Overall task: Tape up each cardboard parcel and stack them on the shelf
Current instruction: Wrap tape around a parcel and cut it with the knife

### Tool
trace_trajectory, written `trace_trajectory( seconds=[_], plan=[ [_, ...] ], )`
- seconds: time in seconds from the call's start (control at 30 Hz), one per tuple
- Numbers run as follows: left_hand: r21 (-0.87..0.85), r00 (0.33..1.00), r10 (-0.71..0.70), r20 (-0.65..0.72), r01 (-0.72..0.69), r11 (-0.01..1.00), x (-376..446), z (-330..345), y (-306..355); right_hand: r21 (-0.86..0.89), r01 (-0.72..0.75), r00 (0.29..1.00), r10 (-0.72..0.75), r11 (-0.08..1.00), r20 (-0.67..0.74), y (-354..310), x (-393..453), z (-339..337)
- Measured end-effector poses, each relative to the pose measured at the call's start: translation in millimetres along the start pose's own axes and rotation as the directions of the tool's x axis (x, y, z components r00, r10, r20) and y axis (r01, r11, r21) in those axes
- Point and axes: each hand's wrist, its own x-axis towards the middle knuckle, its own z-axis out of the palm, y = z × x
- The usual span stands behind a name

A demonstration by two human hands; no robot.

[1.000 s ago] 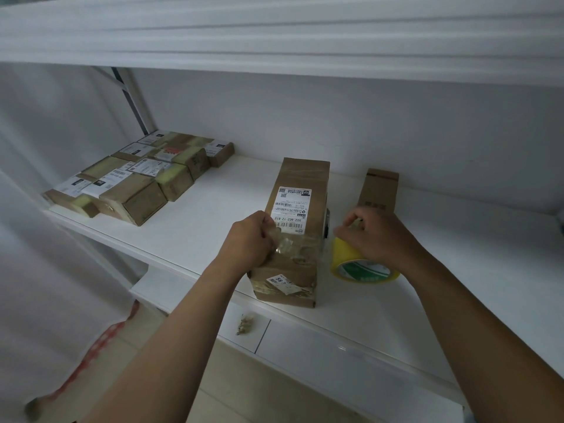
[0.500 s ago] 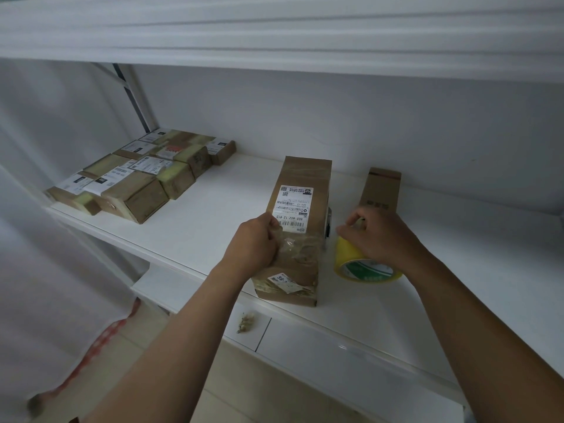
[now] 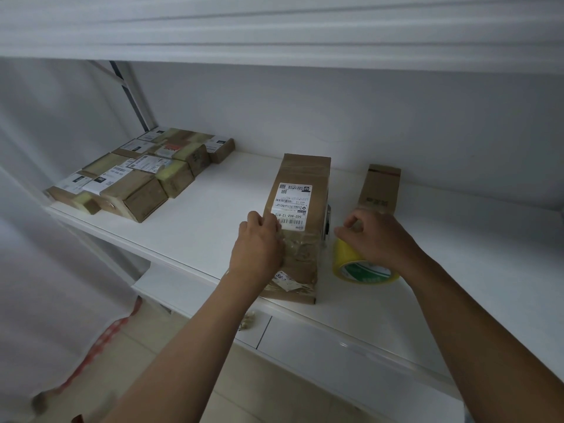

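The left hand lies curled against the left flank of the parcel, pressing wrinkled clear tape down, while the right hand rests on the yellow tape roll just right of the parcel, fingertips pinched, apparently on the tape's edge. If the strip twists or sticks to itself, the seal could crease; a hard pull might drag the parcel toward the shelf edge, which it already nearly touches. The parcel is a long brown box with a white shipping label on top. To its far left sits a cluster of finished parcels; a smaller box stands right of it.
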Motion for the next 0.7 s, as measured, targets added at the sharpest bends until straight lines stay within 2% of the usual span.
trace_trajectory(
  seconds=[0.17,0.23,0.37,0.47,0.63,0.7],
  plan=[
    [0.302,0.976,0.18,-0.121,-0.137,0.944,-8,10,-4,0.015,-0.004,1.0,0.004,1.0,0.007,2,0,4],
    [0.275,0.96,0.255,-0.119,-0.215,0.937,-11,11,-3,0.019,-0.005,1.0,0.005,1.0,0.005,3,0,5],
    [0.085,0.92,0.389,-0.054,-0.384,0.919,-19,17,3,0.047,-0.006,1.0,0.007,0.999,-0.005,5,0,5],
    [0.039,0.925,0.377,-0.051,-0.375,0.926,-34,22,6,0.055,0.01,1.0,-0.01,0.998,-0.012,6,1,4],
    [0.147,0.953,0.295,0.073,-0.302,0.942,-50,24,7,0.075,0.027,1.0,-0.026,0.997,-0.007,8,-1,7],
    [0.156,0.958,0.277,0.08,-0.286,0.945,-52,27,7,0.074,0.024,1.0,-0.024,0.997,0.002,10,-1,10]
  ],
)
